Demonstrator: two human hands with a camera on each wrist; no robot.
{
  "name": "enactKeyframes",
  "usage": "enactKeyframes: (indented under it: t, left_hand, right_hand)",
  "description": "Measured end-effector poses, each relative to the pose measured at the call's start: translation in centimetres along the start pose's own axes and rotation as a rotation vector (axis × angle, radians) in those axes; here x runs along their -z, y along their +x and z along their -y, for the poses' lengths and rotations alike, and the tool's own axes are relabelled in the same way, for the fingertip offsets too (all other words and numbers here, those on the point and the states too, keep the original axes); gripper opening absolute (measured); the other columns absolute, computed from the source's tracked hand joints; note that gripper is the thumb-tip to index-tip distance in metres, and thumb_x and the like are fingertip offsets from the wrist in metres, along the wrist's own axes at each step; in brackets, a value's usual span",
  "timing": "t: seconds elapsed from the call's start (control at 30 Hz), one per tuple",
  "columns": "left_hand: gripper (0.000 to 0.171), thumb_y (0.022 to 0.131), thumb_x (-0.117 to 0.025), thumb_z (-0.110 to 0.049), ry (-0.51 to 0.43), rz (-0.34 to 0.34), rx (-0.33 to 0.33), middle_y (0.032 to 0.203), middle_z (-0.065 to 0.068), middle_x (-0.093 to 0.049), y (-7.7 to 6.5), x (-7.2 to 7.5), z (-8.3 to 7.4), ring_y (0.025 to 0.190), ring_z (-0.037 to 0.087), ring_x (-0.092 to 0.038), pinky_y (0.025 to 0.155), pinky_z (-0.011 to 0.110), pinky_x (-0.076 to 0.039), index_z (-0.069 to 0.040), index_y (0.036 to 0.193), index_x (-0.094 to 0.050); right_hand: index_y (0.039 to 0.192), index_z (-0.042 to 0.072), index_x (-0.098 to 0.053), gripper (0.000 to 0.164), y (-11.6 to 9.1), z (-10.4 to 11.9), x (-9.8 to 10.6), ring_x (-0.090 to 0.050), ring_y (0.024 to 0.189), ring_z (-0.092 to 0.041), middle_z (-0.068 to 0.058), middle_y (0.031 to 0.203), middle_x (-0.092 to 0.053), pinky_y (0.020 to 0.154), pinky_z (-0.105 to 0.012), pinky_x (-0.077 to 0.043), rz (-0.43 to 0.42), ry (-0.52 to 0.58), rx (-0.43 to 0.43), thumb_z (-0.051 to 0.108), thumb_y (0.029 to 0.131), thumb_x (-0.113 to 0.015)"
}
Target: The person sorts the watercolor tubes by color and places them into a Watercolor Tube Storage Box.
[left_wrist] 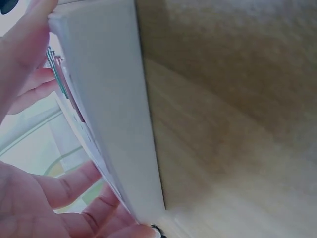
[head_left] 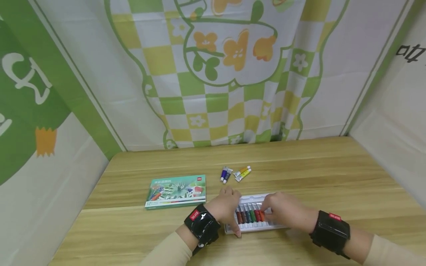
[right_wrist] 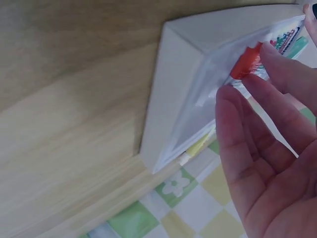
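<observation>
A white tray (head_left: 263, 228) lies on the table with a row of paint tubes in it, among them a green tube (head_left: 253, 216). My left hand (head_left: 227, 207) grips the tray's left end, thumb on the near edge and fingers at the far edge; the tray's white side wall (left_wrist: 106, 109) fills much of the left wrist view. Over the tray's right part, my right hand (head_left: 287, 211) pinches an orange-red paint tube (right_wrist: 246, 62) between thumb and forefinger. Its other fingers bend loosely beside the tray. The right hand covers part of the tray in the head view.
Left of the tray lies a teal paint box (head_left: 176, 191) with a printed lid. Beyond the tray are a purple-blue tube (head_left: 223, 173), a dark tube (head_left: 227, 176), an orange-yellow tube (head_left: 242, 171) and a yellow tube (head_left: 243, 175). A checkered curtain (head_left: 219, 111) hangs behind the wooden table (head_left: 116, 229).
</observation>
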State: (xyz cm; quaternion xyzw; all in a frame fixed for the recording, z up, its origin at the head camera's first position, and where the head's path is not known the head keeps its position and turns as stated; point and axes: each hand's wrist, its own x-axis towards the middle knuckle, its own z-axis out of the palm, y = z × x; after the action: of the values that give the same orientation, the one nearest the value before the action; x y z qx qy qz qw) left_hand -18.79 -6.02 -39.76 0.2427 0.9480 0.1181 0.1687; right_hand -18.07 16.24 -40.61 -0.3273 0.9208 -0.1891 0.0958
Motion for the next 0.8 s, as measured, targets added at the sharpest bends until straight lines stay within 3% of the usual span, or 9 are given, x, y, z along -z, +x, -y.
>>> enactKeyframes:
  t: [0.13,0.37,0.53,0.8]
  left_hand:
    - [0.106,0.049,-0.103,-0.038,0.017,-0.008,0.001,0.122,0.013,-0.051,0.1,0.0,0.1,0.111,0.025,-0.045,0.097,0.037,-0.049,-0.001,0.136,-0.055]
    - [0.109,0.048,-0.103,-0.041,0.035,-0.002,-0.001,0.121,0.012,-0.052,0.1,-0.5,0.1,0.110,0.025,-0.047,0.096,0.035,-0.049,-0.002,0.138,-0.055]
    - [0.110,0.049,-0.103,-0.041,0.028,0.000,0.005,0.125,0.014,-0.052,0.1,-0.1,0.2,0.114,0.026,-0.046,0.099,0.037,-0.049,-0.003,0.139,-0.054]
    - [0.111,0.048,-0.104,-0.040,0.029,-0.001,0.021,0.125,0.012,-0.053,0.0,0.0,0.0,0.113,0.023,-0.046,0.098,0.036,-0.049,-0.003,0.140,-0.055]
  right_hand:
    - [0.097,0.011,-0.080,0.014,0.0,-0.2,0.1,-0.071,0.090,-0.016,-0.001,0.097,-0.075,0.075,-0.034,-0.060,-0.012,-0.001,0.044,0.012,0.084,-0.084]
    - [0.099,0.014,-0.080,0.013,-0.1,-0.5,1.0,-0.070,0.093,-0.010,0.005,0.098,-0.075,0.079,-0.031,-0.060,0.046,0.035,0.107,0.012,0.086,-0.082]
    - [0.096,0.009,-0.080,0.012,1.2,-0.7,2.0,-0.070,0.090,-0.012,0.002,0.094,-0.075,0.076,-0.028,-0.060,-0.027,-0.016,0.195,0.004,0.085,-0.082]
    - [0.095,0.005,-0.079,0.013,4.1,-1.8,2.8,-0.071,0.087,-0.017,-0.002,0.093,-0.074,0.073,-0.029,-0.059,-0.091,-0.079,0.192,-0.003,0.085,-0.079]
